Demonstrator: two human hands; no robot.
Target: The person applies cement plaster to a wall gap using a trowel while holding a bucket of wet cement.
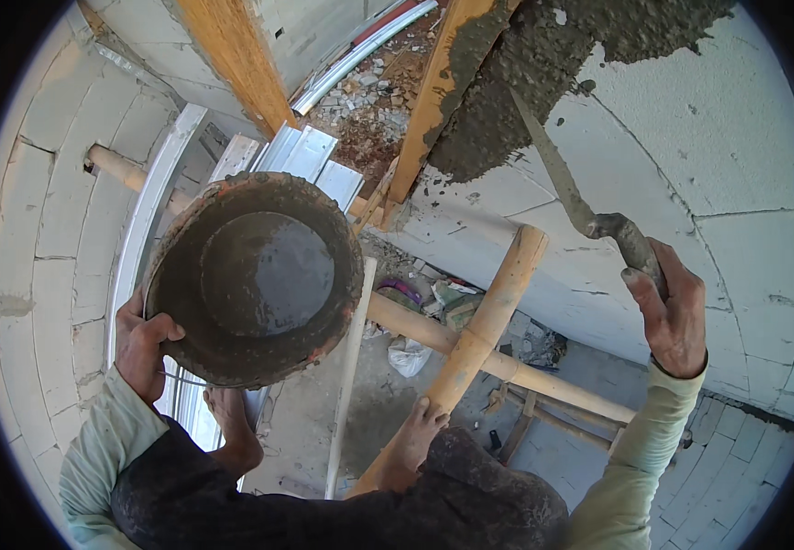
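Fingers [164, 328] of the left hand [140, 356] grasping the bucket [177, 275] by its left rim, thumb hooked over the edge; from my remote seat I cannot see how the others sit beneath. Wet grey mix [268, 266] inside, glossy toward the right. Right hand [679, 316] well apart on the opposite side, clenched around the handle of the trowel [583, 213]. Key relation, as I judge it: the trowel's long axis slants from those fingers up and leftward, its tip overlapping the mortar patch [543, 82] on the block wall [708, 128]; whether metal touches mortar I cannot tell. Patch lies up and left of the right-hand fingers, and that hand is the nearer to it; the bucket lies left of them, roughly level in my view. Lower down, I note one bare foot [415, 426] on a bamboo pole [499, 289] that crosses another, the second foot [232, 417] near bright metal channels [310, 154]. Timber post [424, 119] borders the patch on its left. Farther off, rubble [369, 105] on the ground past the post.
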